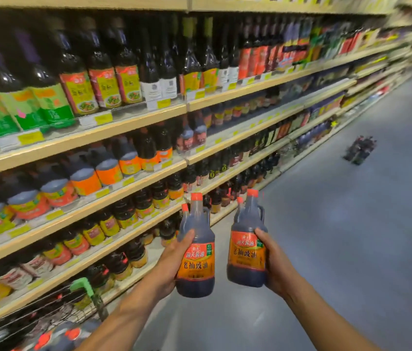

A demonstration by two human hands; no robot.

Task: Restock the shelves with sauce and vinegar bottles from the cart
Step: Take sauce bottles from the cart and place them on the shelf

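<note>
My left hand grips a dark soy sauce bottle with a red cap and an orange label, held upright. Behind it a second red cap shows, so this hand may hold two. My right hand grips a matching sauce bottle, also with another cap behind it. Both bottles hang in the air in front of the lower shelves. The wire cart sits at the lower left, with red-capped bottles inside.
Long wooden shelves packed with sauce and vinegar bottles run along the left into the distance. A pack of dark bottles stands on the grey aisle floor further ahead. The cart's green handle is near my left forearm.
</note>
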